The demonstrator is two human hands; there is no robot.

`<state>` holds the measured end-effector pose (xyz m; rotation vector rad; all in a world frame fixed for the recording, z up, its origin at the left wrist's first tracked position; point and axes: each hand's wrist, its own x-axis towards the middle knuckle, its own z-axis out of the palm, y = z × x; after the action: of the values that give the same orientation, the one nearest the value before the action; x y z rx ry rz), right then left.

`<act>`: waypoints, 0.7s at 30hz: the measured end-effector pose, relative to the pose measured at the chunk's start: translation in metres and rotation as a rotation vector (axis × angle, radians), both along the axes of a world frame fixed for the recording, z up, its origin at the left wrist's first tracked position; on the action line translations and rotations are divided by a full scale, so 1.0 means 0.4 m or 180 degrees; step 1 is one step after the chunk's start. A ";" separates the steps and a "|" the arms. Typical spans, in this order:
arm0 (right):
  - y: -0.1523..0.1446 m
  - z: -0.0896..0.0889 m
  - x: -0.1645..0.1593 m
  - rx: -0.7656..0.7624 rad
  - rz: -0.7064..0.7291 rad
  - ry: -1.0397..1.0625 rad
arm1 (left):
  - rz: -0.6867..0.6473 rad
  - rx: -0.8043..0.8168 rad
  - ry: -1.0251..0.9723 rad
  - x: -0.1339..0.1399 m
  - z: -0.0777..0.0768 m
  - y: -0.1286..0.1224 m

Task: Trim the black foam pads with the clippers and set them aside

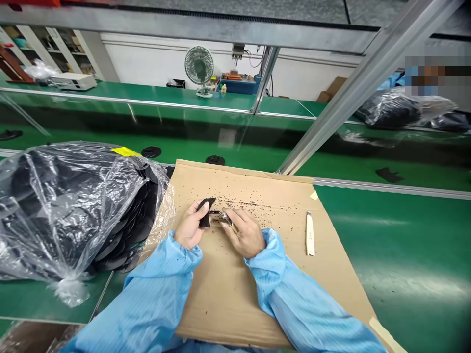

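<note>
My left hand (189, 226) is closed on a thin black piece (204, 214) with pointed corners, held up just above the cardboard sheet (228, 294). In my right hand (245, 231) is a small shiny metal tool (225, 218), gripped between thumb and fingers. The tool's dark narrow end reaches left to the edge of the black piece; whether it grips the edge I cannot tell. Its exact kind is mostly hidden by my fingers. Many tiny black bits (250, 203) lie scattered over the cardboard around both hands.
A large clear plastic bag (73, 196) of black flat pieces lies at left, its opening toward the cardboard. A white-handled strip-like tool (310, 234) rests on the cardboard's right side. A metal post (331, 103) rises behind. Black pieces (215, 160) sit on the green conveyor.
</note>
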<state>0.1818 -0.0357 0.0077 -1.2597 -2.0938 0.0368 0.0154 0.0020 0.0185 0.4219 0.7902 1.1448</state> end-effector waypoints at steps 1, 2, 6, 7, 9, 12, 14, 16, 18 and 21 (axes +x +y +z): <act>0.000 0.001 -0.001 0.0005 -0.0003 -0.0015 | -0.0007 -0.0014 -0.0006 0.000 0.001 0.000; -0.001 0.001 -0.001 0.0012 -0.0007 -0.0038 | -0.0016 -0.0029 -0.0008 -0.001 0.001 0.000; -0.002 0.002 -0.002 0.0056 -0.0014 -0.0206 | -0.0096 -0.0054 -0.0066 -0.005 -0.002 0.001; -0.001 0.001 -0.002 0.0076 -0.0029 -0.0258 | -0.0125 -0.0055 -0.0098 -0.005 -0.004 0.001; -0.001 -0.001 0.001 0.0099 -0.0073 -0.0355 | -0.0171 -0.0047 -0.0158 -0.004 -0.008 0.000; 0.001 -0.004 0.008 -0.0003 -0.0090 -0.0423 | -0.0166 -0.0043 -0.0160 -0.001 -0.010 -0.003; 0.003 -0.006 0.011 -0.0122 -0.0070 -0.0373 | -0.0142 -0.0091 -0.0125 0.001 -0.009 -0.006; 0.005 -0.009 0.011 -0.0235 -0.0047 -0.0222 | -0.0147 -0.0126 -0.0112 0.003 -0.007 -0.007; 0.006 -0.013 0.011 -0.0307 -0.0069 0.0056 | -0.0054 -0.0026 -0.0101 0.004 -0.005 -0.005; 0.007 -0.017 0.009 -0.0311 -0.0187 0.0457 | 0.0144 0.0208 0.0000 -0.001 -0.009 0.003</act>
<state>0.1855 -0.0330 0.0008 -1.3354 -1.9514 0.2000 0.0151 0.0033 0.0150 0.4602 0.7671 1.2154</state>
